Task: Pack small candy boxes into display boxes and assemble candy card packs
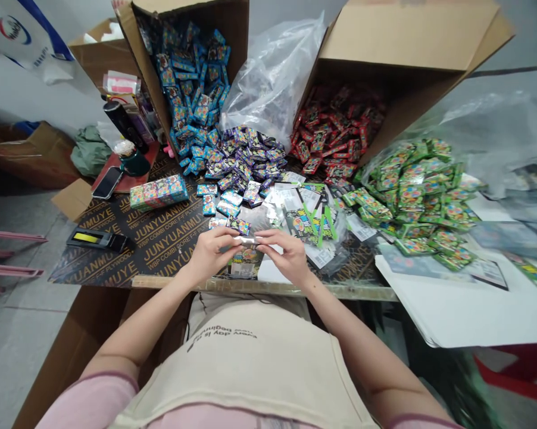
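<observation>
Near the table's front edge, my left hand (210,253) and my right hand (288,257) pinch the two ends of the shiny top edge of a small printed plastic bag (245,262). What the bag contains I cannot make out. Just beyond my fingers lie a purple packet (239,225) and several small blue packets (228,205). Flat printed green and black bags (304,220) are spread beside my right hand. Behind them is a heap of purple packets (246,155).
Cardboard boxes hold blue packets (197,77) and red packets (335,131), with a clear plastic liner (272,77) between. Green packets (415,190) are heaped at right by a white board (429,310). At left are a wrapped stack (159,192), a phone (107,182) and a black-yellow tool (96,239).
</observation>
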`<state>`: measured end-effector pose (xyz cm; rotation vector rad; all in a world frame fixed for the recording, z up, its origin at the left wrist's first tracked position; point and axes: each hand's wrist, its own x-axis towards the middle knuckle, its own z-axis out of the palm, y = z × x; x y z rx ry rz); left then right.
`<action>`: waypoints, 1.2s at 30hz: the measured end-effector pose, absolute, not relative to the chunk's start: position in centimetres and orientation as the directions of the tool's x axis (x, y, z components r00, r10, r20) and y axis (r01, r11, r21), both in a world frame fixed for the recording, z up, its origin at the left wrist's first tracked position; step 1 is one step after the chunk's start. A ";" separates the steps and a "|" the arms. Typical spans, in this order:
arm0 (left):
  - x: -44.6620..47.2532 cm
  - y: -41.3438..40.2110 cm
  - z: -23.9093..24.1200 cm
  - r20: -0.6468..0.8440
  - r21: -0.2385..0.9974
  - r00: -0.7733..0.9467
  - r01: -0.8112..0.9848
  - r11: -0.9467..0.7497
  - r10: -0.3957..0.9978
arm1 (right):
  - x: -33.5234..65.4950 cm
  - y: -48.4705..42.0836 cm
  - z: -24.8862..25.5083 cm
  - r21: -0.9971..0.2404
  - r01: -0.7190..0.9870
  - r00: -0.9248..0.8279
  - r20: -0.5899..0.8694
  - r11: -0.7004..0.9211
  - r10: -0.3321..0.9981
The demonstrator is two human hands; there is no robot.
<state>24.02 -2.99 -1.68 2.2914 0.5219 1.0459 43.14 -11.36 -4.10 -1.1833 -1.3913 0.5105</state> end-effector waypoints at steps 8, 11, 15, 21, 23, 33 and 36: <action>23.3 -1.9 -1.3 0.568 0.723 0.484 0.094 -0.685 0.666 | 43.4 -10.9 -5.2 -0.944 0.140 0.249 0.326 0.299 0.912; 21.4 -0.3 -1.0 0.578 0.802 0.156 0.072 -0.593 0.801 | 43.1 -10.3 -6.6 -0.969 0.029 0.279 0.243 0.245 0.929; 18.6 1.6 -3.0 0.451 0.887 -0.169 -0.022 -0.461 0.876 | 41.3 -9.3 -8.6 -0.992 -0.097 0.209 0.058 0.080 0.976; 16.7 0.0 -6.8 0.403 0.707 0.171 0.566 -0.424 0.899 | 40.2 -7.0 -9.4 -0.986 -0.163 0.250 -0.002 0.040 0.968; 17.2 -1.0 -7.4 0.349 0.463 0.477 0.660 -0.591 0.807 | 39.7 -6.1 -9.4 -0.998 -0.061 0.090 0.010 0.016 0.996; 18.7 -0.1 -13.3 0.113 0.262 0.660 0.701 -0.663 0.743 | 39.0 4.5 -10.0 -0.618 0.756 -0.061 0.260 0.214 0.964; 18.6 0.2 -14.3 0.125 0.272 0.653 0.702 -0.659 0.747 | 39.0 8.4 -10.4 -0.455 0.870 -0.127 0.164 0.189 0.978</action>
